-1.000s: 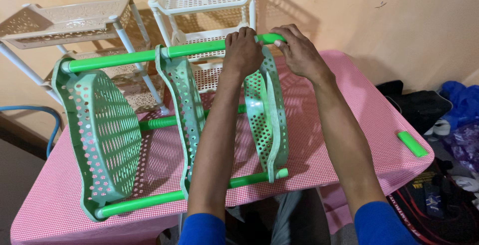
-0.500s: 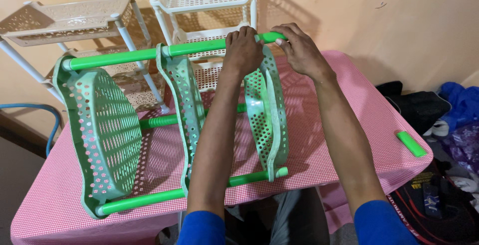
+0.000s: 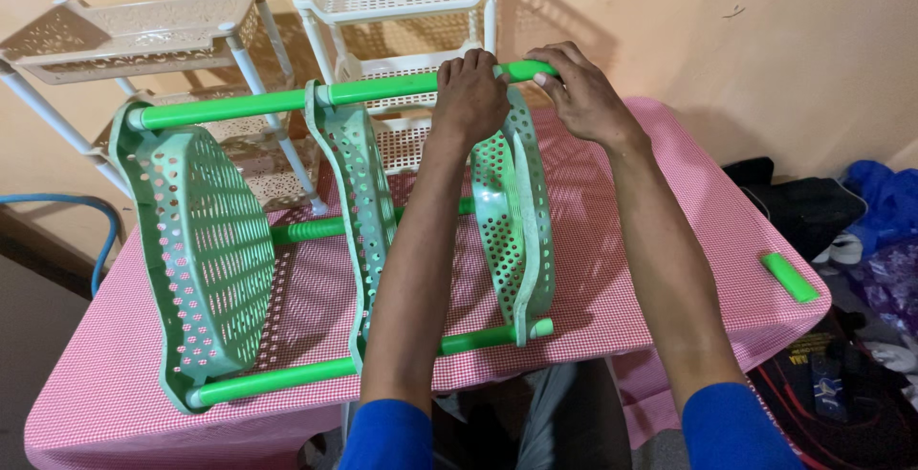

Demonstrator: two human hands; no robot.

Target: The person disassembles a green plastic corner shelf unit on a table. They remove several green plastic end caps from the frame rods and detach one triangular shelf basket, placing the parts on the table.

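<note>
Almost nothing moved since earlier; rack [image 3: 344, 231] lies on side on pink bench [image 3: 660, 269]; left hand [image 3: 469, 97] wraps top green pole [image 3: 287, 100]; right hand [image 3: 585, 95] pinches pole end beside last shelf [image 3: 512, 221]; step looks like fitting pole; next needs firm push.

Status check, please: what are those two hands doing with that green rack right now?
Left hand gripping top green pole. Right hand fingers on the pole's end. Green rack lying on its side on pink table. Loose green piece at table edge, apart.
</note>
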